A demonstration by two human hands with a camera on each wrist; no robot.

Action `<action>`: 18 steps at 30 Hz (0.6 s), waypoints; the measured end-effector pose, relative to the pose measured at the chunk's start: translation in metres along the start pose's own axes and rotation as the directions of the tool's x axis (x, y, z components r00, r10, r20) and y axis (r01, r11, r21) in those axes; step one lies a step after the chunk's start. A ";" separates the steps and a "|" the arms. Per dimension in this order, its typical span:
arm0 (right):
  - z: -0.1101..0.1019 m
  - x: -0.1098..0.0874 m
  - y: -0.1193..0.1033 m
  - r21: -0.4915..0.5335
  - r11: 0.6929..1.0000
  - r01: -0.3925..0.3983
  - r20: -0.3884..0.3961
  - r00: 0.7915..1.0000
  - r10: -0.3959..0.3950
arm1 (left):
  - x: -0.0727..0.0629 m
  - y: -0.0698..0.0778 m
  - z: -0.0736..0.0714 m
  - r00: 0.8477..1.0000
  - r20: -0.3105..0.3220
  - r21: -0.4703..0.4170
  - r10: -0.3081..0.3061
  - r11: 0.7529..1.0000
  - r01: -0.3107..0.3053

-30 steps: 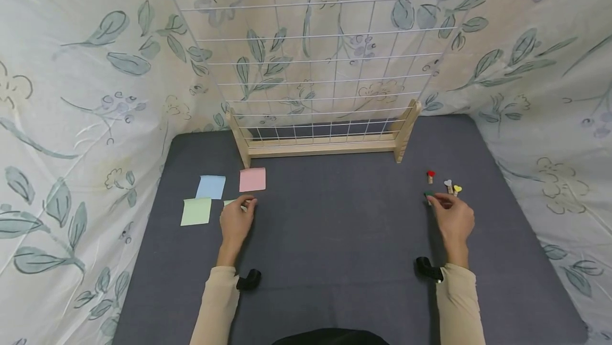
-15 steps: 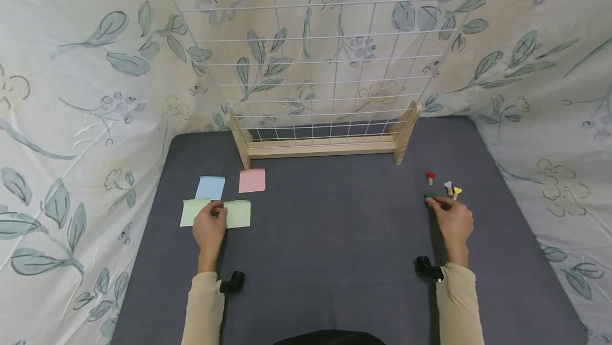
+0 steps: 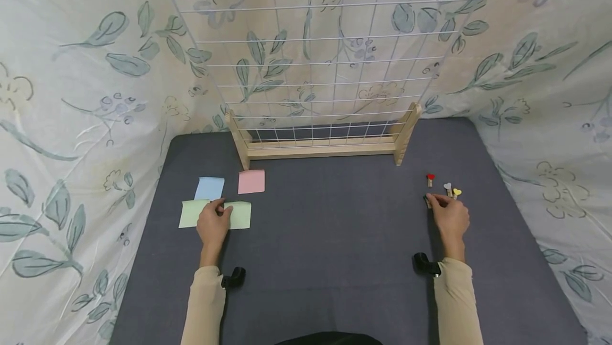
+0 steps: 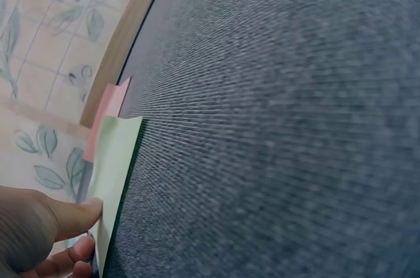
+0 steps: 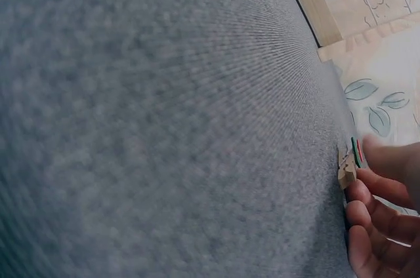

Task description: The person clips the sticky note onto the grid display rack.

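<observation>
My left hand [image 3: 212,224] pinches the left edge of a pale green sticky note [image 3: 240,215], with the thumb on top in the left wrist view. Another green sticky note [image 3: 188,213] lies to the left, partly behind the hand. Blue [image 3: 209,188] and pink [image 3: 251,181] sticky notes lie just beyond. On the right, my right hand [image 3: 449,220] has its thumb and fingers around a small wooden clothespin [image 5: 347,170] with a green top. Close by lie clothespins topped in red [image 3: 431,179], white [image 3: 448,188] and yellow [image 3: 456,193].
A white wire grid [image 3: 311,85] stands upright in a wooden base [image 3: 322,150] at the back of the dark grey tabletop [image 3: 330,228]. Floral fabric [image 3: 95,121] surrounds the table on the back and both sides.
My left hand has moved left, off the right part of the green note to its left edge, uncovering most of that note. The right hand has shifted only slightly at the green clothespin.
</observation>
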State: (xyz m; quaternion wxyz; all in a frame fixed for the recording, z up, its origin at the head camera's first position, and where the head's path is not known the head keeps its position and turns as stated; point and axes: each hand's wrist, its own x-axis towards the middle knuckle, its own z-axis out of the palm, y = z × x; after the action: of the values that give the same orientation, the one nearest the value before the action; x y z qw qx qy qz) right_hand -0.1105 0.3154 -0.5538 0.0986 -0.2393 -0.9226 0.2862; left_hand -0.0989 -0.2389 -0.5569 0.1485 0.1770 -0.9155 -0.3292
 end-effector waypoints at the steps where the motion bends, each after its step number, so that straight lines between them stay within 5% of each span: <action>1: 0.000 0.000 -0.001 -0.001 1.000 0.003 0.003 1.000 -0.003 | 0.000 0.000 0.000 1.000 -0.005 -0.004 0.000 1.000 0.000; 18: -0.003 0.005 -0.011 -0.055 0.997 0.049 0.111 0.993 -0.043 | 0.001 -0.006 -0.001 1.000 -0.020 -0.043 -0.007 0.999 0.006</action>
State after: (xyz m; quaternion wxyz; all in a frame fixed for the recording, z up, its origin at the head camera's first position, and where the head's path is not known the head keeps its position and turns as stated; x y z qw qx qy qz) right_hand -0.1180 0.3108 -0.5447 0.0474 -0.2045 -0.9398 0.2698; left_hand -0.0982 -0.2448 -0.5597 0.1602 0.1802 -0.9062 -0.3475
